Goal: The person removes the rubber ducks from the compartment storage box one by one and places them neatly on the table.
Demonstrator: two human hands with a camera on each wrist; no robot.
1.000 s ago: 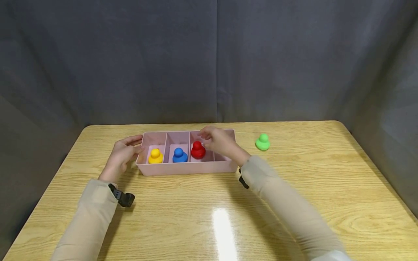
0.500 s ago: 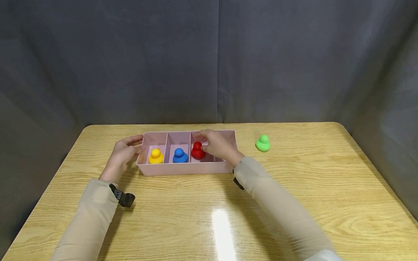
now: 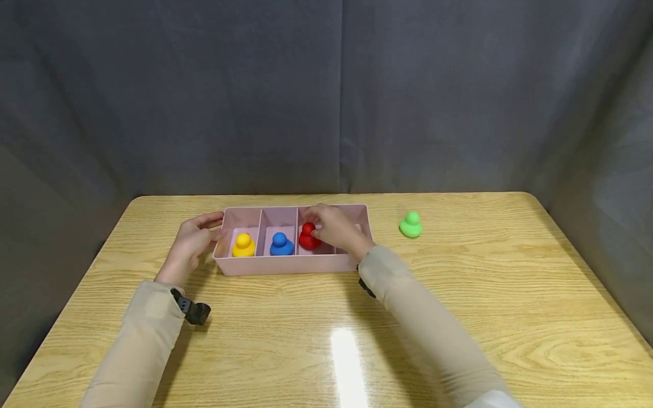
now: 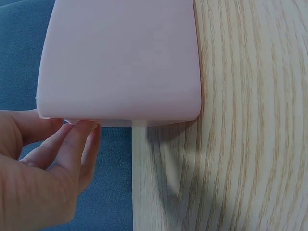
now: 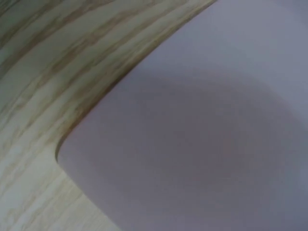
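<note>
Head view: my right hand (image 3: 336,229) curls its fingers round the red duck (image 3: 308,237), third compartment from the left of the pink tray (image 3: 285,263). It looks light, soft and rubbery; the narrow head seems the best hold. Yellow duck (image 3: 243,245) and blue duck (image 3: 280,244) fill the two left compartments. A green duck (image 3: 410,224) sits on the table (image 3: 459,306), right.

Left wrist view: my left hand (image 4: 43,168), fingers relaxed, touches the tray's end wall.

Right wrist view: only blurred tray wall and table.

Upright red duck (image 3: 308,237) in tray's (image 3: 285,264) third compartment
</note>
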